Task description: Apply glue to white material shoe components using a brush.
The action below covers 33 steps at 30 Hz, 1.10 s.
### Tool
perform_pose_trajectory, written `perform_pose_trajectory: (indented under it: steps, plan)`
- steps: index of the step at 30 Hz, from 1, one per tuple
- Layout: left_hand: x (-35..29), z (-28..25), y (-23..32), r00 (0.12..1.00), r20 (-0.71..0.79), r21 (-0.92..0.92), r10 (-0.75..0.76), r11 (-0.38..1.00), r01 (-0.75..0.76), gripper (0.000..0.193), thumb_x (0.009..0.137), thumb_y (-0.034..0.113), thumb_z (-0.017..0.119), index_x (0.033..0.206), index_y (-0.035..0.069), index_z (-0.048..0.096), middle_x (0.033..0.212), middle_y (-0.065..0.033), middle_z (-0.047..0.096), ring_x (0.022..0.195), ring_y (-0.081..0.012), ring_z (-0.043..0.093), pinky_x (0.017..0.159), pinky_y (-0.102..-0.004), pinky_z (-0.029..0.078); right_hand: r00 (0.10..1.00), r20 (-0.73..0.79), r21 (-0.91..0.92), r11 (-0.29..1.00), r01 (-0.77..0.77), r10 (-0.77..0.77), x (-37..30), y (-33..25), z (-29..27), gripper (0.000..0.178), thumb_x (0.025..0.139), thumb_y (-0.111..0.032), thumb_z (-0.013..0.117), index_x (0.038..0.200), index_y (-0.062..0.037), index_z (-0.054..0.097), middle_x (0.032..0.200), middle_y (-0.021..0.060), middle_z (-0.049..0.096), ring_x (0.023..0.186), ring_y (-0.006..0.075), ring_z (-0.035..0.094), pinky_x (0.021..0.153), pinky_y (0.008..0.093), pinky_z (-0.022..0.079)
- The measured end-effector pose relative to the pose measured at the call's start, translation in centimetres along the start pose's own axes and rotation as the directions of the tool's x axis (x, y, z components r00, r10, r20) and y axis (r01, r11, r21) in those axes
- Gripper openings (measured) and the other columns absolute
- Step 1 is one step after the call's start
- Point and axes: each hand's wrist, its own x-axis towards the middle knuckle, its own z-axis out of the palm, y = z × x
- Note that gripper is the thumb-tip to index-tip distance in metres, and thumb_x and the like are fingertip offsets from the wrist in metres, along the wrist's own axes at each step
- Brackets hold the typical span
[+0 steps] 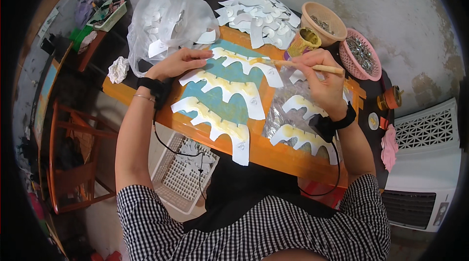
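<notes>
In my right hand (323, 81) is a wooden-handled brush (288, 63), its fingers closed round the handle. The brush's head rests on the farthest white scalloped cutout (271, 76), which has a pale yellow coating along its upper edge. My left hand (181, 62) is open, its fingers stretched out toward that cutout's left end. Nearer to me on the teal surface (195, 87) lie a middle cutout (255, 105) and a near cutout (239, 144), both streaked with yellow. More coated cutouts (304, 138) lie on clear plastic to the right, partly behind my right hand.
At the back stand a clear plastic bag (171, 11) of white pieces, a pile of white cutouts (261, 14), a yellow-smeared pot (305, 42), a peach basket (337, 26) and a pink basket (376, 68) of metal bits. Below are a white crate (178, 197) and a wooden chair (73, 170).
</notes>
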Motion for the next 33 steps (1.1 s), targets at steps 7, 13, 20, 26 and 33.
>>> perform_pose_trajectory:
  steps: [7, 13, 20, 26, 33]
  plan:
    - [-0.2, 0.1, 0.3, 1.000, -0.027, 0.028, 0.002, 1.000, -0.002, 0.039, 0.102, 0.022, 0.063, 0.138, 0.006, 0.062, 0.142, -0.0046, 0.061, 0.117, -0.0092, 0.056, 0.101, -0.0228, 0.043, 1.000, -0.028, -0.034, 0.999, -0.014, 0.013, -1.8, -0.3, -1.7, 0.010, 0.085, 0.010, 0.069, 0.088, 0.0011, 0.066, 0.090, 0.0098, 0.071, 0.082, 0.0183, 0.069, 0.073, 0.0286, 0.053]
    - [-0.1, 0.1, 0.4, 1.000, -0.010, 0.014, 0.012, 1.000, -0.012, 0.040, 0.102, 0.021, 0.062, 0.139, 0.004, 0.061, 0.143, -0.0061, 0.060, 0.125, -0.0109, 0.053, 0.107, -0.0243, 0.041, 0.989, 0.101, -0.126, 0.985, 0.121, -0.108, -2.4, -1.7, -2.1, 0.013, 0.079, 0.012, 0.069, 0.084, 0.0015, 0.064, 0.090, 0.0130, 0.071, 0.084, 0.0270, 0.071, 0.074, 0.0330, 0.056]
    - [0.0, 0.1, 0.0, 0.994, -0.035, 0.029, 0.108, 0.994, -0.107, 0.041, 0.101, 0.026, 0.064, 0.136, 0.003, 0.064, 0.135, -0.0044, 0.065, 0.109, -0.0074, 0.057, 0.098, -0.0215, 0.045, 0.941, 0.257, -0.112, 0.961, 0.253, -0.218, -2.5, -0.4, -1.9, 0.021, 0.075, 0.016, 0.062, 0.087, -0.0009, 0.059, 0.094, 0.0150, 0.070, 0.087, 0.0308, 0.071, 0.075, 0.0351, 0.057]
    - [0.1, -0.1, -0.5, 0.991, -0.024, 0.018, 0.130, 0.991, -0.129, 0.042, 0.101, 0.024, 0.065, 0.137, 0.002, 0.062, 0.137, -0.0051, 0.064, 0.117, -0.0095, 0.057, 0.102, -0.0219, 0.044, 0.935, 0.306, -0.085, 0.974, 0.211, -0.176, -3.5, -1.3, -2.8, 0.024, 0.075, 0.017, 0.059, 0.090, -0.0018, 0.058, 0.096, 0.0153, 0.070, 0.090, 0.0316, 0.071, 0.075, 0.0344, 0.057]
    - [-0.1, -0.1, 0.1, 0.999, 0.019, -0.015, 0.037, 0.999, -0.037, 0.041, 0.103, 0.020, 0.061, 0.141, 0.003, 0.059, 0.141, -0.0052, 0.060, 0.127, -0.0103, 0.051, 0.109, -0.0237, 0.038, 0.931, 0.302, -0.070, 0.969, 0.236, -0.205, -3.0, -0.9, -2.1, 0.022, 0.075, 0.017, 0.057, 0.089, -0.0012, 0.058, 0.097, 0.0155, 0.071, 0.089, 0.0315, 0.071, 0.076, 0.0355, 0.057]
